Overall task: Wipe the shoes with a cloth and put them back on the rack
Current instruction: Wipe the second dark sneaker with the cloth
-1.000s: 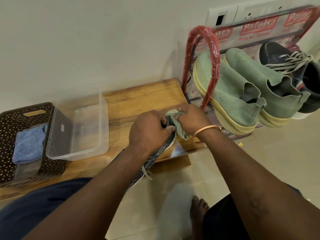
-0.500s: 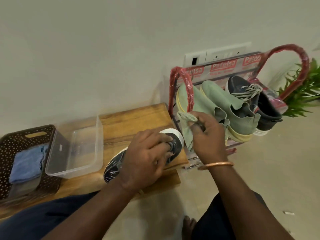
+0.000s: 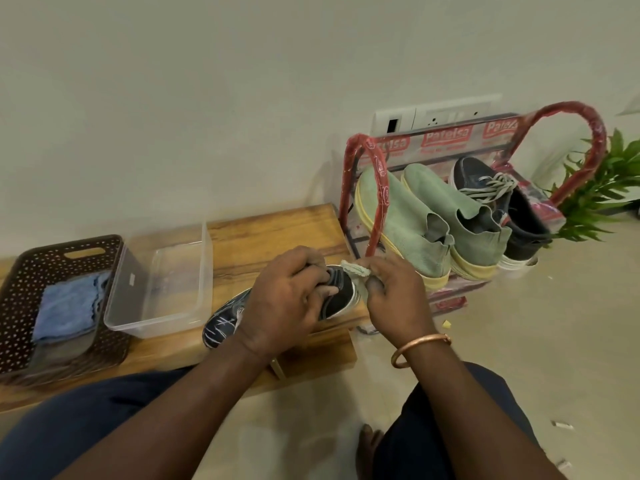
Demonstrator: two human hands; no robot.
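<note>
Dark shoe [image 3: 337,296] at the wooden table's [image 3: 277,230] front edge: wiping resumes.
Fingers of the left hand [image 3: 287,299] grip its upper. Fingers of the right hand [image 3: 394,296] pinch the pale green cloth [image 3: 353,269], lifted clear half a second ago, now back at the toe. Cleaning looks unfinished; the rack [image 3: 362,142] waits just beyond the right fingers. The left hand hides mid-shoe; cloth contact unclear.

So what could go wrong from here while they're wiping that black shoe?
The black shoe lies at the wooden bench's front edge; if the left hand loosens, it might slide off. The right hand only pinches the small green cloth, which could slip out mid-wipe. The rack already looks crowded, so returning the shoe may be tight.
</note>
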